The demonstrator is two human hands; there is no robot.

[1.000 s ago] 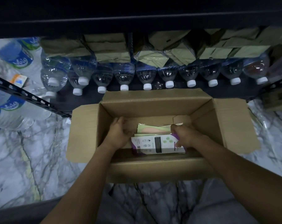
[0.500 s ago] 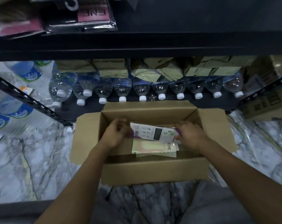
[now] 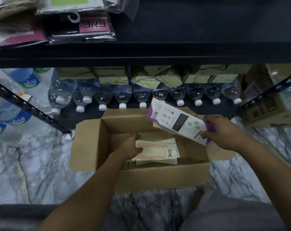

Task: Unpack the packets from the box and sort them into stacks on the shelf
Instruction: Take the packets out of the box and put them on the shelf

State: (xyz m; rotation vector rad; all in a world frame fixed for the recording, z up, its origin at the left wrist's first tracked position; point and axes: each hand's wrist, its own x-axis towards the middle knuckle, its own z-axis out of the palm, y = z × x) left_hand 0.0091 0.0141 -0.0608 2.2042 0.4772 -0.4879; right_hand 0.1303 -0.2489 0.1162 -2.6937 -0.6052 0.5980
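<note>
An open cardboard box (image 3: 161,175) stands on the marble floor below the dark shelf (image 3: 158,52). My right hand (image 3: 223,132) holds a purple and white packet (image 3: 178,121) tilted above the box's right rim. Inside the box, my left hand (image 3: 130,145) rests on the left end of a pale green packet (image 3: 158,151) marked ENE; whether it grips the packet I cannot tell. More packets (image 3: 84,25), pink, black and green, lie stacked at the upper shelf's left.
A row of water bottles (image 3: 122,99) lies on the lower shelf behind the box, with tan paper packs (image 3: 111,77) above them. Black slotted struts (image 3: 24,104) slant at left and right. More bottles (image 3: 13,124) lie at left, a printed carton (image 3: 268,112) at right.
My right hand has lifted the purple and white packet out of the box, up and to the right. My left hand let go of it and dropped onto the green packet. The view tilted upward.
</note>
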